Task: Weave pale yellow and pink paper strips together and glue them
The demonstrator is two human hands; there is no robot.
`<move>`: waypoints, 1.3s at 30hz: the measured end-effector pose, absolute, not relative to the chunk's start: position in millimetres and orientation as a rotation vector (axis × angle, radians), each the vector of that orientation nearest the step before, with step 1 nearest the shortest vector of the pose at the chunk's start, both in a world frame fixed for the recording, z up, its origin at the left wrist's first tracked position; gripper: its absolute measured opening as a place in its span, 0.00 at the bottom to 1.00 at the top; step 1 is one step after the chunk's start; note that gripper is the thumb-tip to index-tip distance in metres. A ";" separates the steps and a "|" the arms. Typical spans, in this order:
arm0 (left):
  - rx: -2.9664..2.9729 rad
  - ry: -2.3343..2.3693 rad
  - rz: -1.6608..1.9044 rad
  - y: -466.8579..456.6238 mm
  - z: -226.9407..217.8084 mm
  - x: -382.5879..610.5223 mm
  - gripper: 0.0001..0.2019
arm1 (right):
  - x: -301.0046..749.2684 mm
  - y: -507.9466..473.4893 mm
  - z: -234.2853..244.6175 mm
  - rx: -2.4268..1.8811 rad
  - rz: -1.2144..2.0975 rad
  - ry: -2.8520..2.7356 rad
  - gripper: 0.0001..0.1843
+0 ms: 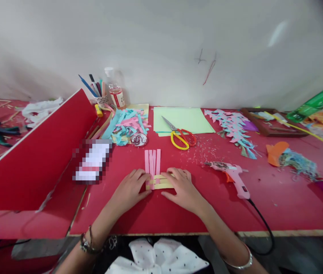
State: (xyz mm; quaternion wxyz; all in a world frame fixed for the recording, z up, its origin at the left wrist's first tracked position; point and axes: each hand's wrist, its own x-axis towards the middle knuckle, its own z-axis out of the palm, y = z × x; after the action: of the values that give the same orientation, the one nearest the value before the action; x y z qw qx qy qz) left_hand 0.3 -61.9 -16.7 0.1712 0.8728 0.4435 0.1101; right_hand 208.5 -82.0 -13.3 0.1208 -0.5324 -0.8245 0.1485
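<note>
Pink paper strips (155, 160) stand side by side and cross yellow paper strips (164, 185) in a small flat weave on the red tabletop. My left hand (131, 188) holds the weave's left edge, fingertips over the crossing and thumb at its lower corner. On the other side, my right hand (182, 190) has its fingers bent over the yellow strips, the thumb near their lower edge. The right ends of the yellow strips are hidden under that hand. Beyond the weave lie scissors (180, 140) with one yellow and one red handle.
A pink glue gun (235, 175) with a black cord lies to the right. At left are a blurred phone (93, 161) and a slanted red board (44, 163). Behind are cut paper strips (128, 123), green sheets (186, 118), a clear bottle (115, 91) and a brown tray (275, 131).
</note>
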 end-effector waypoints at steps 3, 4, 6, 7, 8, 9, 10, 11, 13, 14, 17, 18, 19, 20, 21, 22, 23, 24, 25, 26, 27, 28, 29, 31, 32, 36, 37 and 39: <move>2.436 1.209 0.358 -64.9 -18.5 3.1 0.14 | 204.8 -82.4 -13.9 -1.553 0.427 -2.401 0.24; 2.427 1.196 0.376 -65.8 -19.1 3.6 0.14 | 203.6 -82.2 -13.7 -1.557 0.419 -2.406 0.24; 2.421 1.181 0.402 -67.2 -20.4 4.0 0.12 | 202.3 -81.2 -12.4 -1.564 0.405 -2.420 0.23; 2.430 1.178 0.404 -67.7 -21.1 3.9 0.11 | 202.1 -80.1 -11.5 -1.560 0.407 -2.428 0.22; 2.446 1.176 0.401 -68.0 -21.9 3.7 0.10 | 202.2 -78.4 -10.4 -1.551 0.415 -2.432 0.22; 2.468 1.175 0.394 -68.1 -22.8 3.5 0.10 | 202.3 -75.6 -9.3 -1.539 0.426 -2.429 0.22; 2.493 1.178 0.384 -68.2 -23.7 3.5 0.10 | 202.4 -71.8 -8.4 -1.524 0.435 -2.421 0.21; 2.521 1.180 0.373 -68.2 -24.5 3.6 0.10 | 202.1 -66.8 -7.7 -1.507 0.441 -2.414 0.20; 2.578 1.185 0.342 -68.3 -25.5 4.5 0.11 | 200.0 -53.6 -7.3 -1.455 0.435 -2.442 0.19; 2.605 1.189 0.319 -68.3 -25.4 5.2 0.11 | 198.3 -46.1 -7.6 -1.414 0.428 -2.494 0.20; 2.690 1.198 0.225 -68.7 -23.0 7.9 0.12 | 191.5 -25.1 -8.0 -1.305 0.362 -2.701 0.20; 2.716 1.201 0.194 -68.8 -21.7 8.7 0.13 | 189.5 -19.7 -7.2 -1.287 0.318 -2.743 0.18; 2.737 1.200 0.166 -69.0 -20.3 9.3 0.13 | 187.8 -15.3 -5.6 -1.276 0.272 -2.775 0.16; 2.752 1.196 0.145 -69.1 -19.0 9.7 0.13 | 186.6 -11.8 -3.2 -1.267 0.232 -2.800 0.14; 2.762 1.190 0.130 -69.1 -17.9 9.9 0.13 | 185.9 -8.9 0.1 -1.262 0.205 -2.822 0.13; 2.766 1.186 0.120 -69.1 -17.1 10.0 0.13 | 185.8 -6.3 4.0 -1.257 0.196 -2.845 0.13; 2.767 1.183 0.115 -69.1 -16.7 9.9 0.12 | 186.0 -3.9 8.4 -1.256 0.200 -2.863 0.12; 2.769 1.185 0.113 -69.1 -16.5 9.8 0.12 | 186.6 -1.5 13.0 -1.256 0.216 -2.876 0.13; 2.770 1.190 0.115 -69.2 -16.7 9.7 0.12 | 187.4 1.0 17.5 -1.251 0.243 -2.886 0.13; 2.772 1.196 0.115 -69.3 -17.0 9.6 0.13 | 188.5 3.6 21.7 -1.242 0.278 -2.894 0.14; 2.772 1.204 0.118 -69.4 -17.5 9.5 0.13 | 189.8 6.1 25.3 -1.232 0.320 -2.896 0.14; 2.772 1.210 0.123 -69.6 -18.1 9.5 0.13 | 191.3 8.6 28.1 -1.222 0.369 -2.893 0.14; 2.770 1.213 0.130 -69.8 -18.6 9.4 0.13 | 192.8 10.9 29.9 -1.214 0.419 -2.884 0.13; 2.766 1.212 0.157 -70.0 -19.5 9.2 0.13 | 195.9 15.1 30.2 -1.198 0.500 -2.861 0.10; 2.764 1.208 0.173 -70.0 -19.9 9.0 0.13 | 197.3 16.9 28.9 -1.195 0.520 -2.853 0.08; 2.752 1.182 0.204 -69.1 -20.9 8.2 0.13 | 198.9 24.1 16.3 -1.217 0.469 -2.834 0.06; 2.749 1.177 0.205 -68.9 -21.0 8.0 0.13 | 198.4 26.1 12.2 -1.217 0.450 -2.820 0.05; 2.748 1.174 0.203 -68.5 -21.2 7.9 0.13 | 196.8 30.1 4.4 -1.207 0.431 -2.792 0.04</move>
State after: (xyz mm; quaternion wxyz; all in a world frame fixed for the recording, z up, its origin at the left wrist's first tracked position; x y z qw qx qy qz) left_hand 7.9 -68.5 -21.2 0.0731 0.9151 0.3909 0.0675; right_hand 196.8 30.1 4.4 0.0346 -0.3927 -0.9083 0.1402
